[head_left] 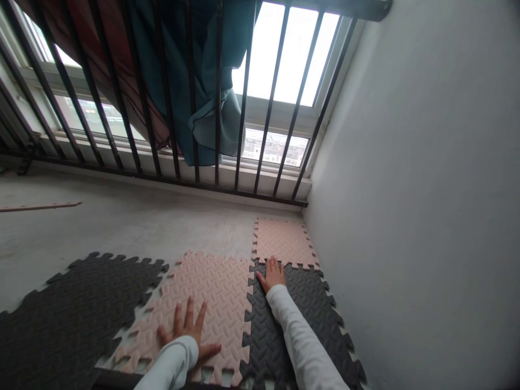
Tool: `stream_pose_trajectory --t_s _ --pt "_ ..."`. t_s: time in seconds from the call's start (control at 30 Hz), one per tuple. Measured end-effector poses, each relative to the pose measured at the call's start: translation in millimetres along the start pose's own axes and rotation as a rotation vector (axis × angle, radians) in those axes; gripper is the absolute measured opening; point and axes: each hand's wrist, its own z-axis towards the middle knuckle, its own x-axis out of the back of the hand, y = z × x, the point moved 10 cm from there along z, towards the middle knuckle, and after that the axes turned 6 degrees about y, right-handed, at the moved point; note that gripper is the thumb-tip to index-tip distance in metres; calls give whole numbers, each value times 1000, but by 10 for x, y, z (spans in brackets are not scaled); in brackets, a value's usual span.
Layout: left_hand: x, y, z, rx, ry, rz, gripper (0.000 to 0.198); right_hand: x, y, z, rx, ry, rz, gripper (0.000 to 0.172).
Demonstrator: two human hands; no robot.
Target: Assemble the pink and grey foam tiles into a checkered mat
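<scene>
Foam puzzle mats, pebbled, interlocking

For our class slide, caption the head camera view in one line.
Left hand on a pink foam mat, right hand on a grey one, below a barred window.

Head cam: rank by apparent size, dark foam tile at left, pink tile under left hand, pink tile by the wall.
Largest to smallest: dark grey foam tile, cut off by the frame; pink foam tile under the left hand; pink foam tile by the wall. Nearness to the camera makes true sizes unsure; they may match.
</scene>
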Motion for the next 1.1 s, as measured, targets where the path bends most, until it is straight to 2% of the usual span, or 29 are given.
stream_pose_trajectory --t_s 0.17,0.3,0.37,0.5,0.7,0.87,1.03,1.1 --pt "-3 0 -4 -6 -1 22 91 22 -10 33 27 -22 -11 72" --pt "23 -14 -17 3 9 54 90 16 19 75 50 -107 22 75" --pt "27 -17 -17 5 14 59 89 5 125 75 -3 -116 24 76" --pt "12 -6 -1 -3 16 42 90 22 408 34 -173 -37 -24 78" --pt "6 -16 2 -7 29 35 91 177 472 108 -137 -49 -30 72" --pt "14 -21 -2 -18 37 38 90 296 827 35 -333 -25 -42 65" --pt "13 -19 12 -15 38 45 90 279 906 7 -244 -26 -64 62" --pt "-9 -23 25 -15 43 47 90 311 996 15 -278 -8 -68 61"
